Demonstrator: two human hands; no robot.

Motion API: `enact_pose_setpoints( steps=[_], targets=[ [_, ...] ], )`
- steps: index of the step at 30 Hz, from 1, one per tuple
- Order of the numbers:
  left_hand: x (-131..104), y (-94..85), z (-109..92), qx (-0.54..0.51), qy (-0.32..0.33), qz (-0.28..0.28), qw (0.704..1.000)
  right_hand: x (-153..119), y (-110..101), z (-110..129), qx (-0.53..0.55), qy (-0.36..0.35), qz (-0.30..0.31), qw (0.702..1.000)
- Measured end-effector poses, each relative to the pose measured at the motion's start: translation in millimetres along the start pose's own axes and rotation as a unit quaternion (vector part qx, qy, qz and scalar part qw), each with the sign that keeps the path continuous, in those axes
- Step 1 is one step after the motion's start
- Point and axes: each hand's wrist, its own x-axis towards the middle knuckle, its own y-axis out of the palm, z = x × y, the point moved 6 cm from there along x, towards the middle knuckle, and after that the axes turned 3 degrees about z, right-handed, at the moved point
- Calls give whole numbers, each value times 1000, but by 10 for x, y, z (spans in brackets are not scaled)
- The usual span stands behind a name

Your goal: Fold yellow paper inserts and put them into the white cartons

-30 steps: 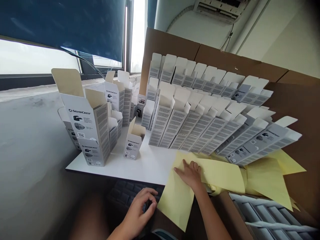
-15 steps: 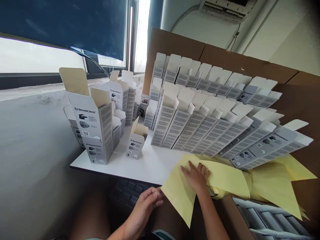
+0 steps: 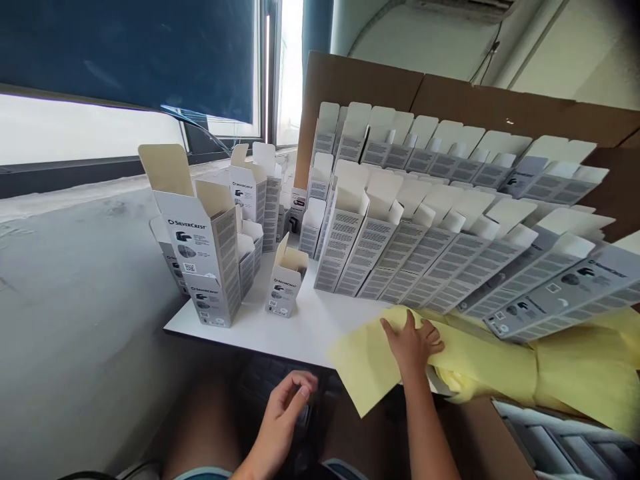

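My right hand [image 3: 413,341] lies with spread fingers on a yellow paper sheet [image 3: 367,363], whose near corner hangs over the front edge of the white table [image 3: 320,320]. My left hand [image 3: 287,407] hovers in front of the table edge, left of the sheet, its fingers curled in towards the thumb; whether anything small is between them I cannot make out. More yellow paper [image 3: 580,367] stretches to the right. A small open SilverCrest box [image 3: 285,287] stands on the table, beyond my left hand.
Tall open boxes [image 3: 200,233] stand at the left. Rows of open grey-and-white boxes [image 3: 380,247] fill the back and right, before a brown cardboard panel [image 3: 365,80]. At the lower right is a carton [image 3: 480,433] with grey-white items inside.
The view has shifted, so the boxes appear farther right. My right hand's fingers have spread more on the paper. The sheet's hanging corner sits higher. My left hand is now farther from the sheet.
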Motion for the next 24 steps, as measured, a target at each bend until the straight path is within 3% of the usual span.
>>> enact_pose_setpoints(
  steps=[2,4,5,7,9,11,18,22,24],
  targets=[
    [20,-66,-59,41,30,0,999,-121,-108,79,91,-42,-39,994],
    [45,-113,-137,99,59,-4,993,-342,-227,230,226,-123,-25,966],
    [57,-125,-183,133,76,-5,988,-491,-283,331,299,-167,11,940],
    [78,-118,-279,205,118,5,971,-856,-361,570,425,-237,138,863],
    [95,-87,-363,264,163,21,950,-1227,-440,784,498,-263,246,789],
    [111,-57,-419,298,194,34,934,-1471,-515,923,540,-254,285,750],
    [131,-55,-466,272,167,47,947,-1516,-643,1060,597,-230,258,724],
    [126,-98,-451,240,168,85,952,-1504,-641,1017,618,-209,254,714],
    [205,-226,-504,217,227,30,949,-1486,-618,942,635,-183,233,713]
  ],
)
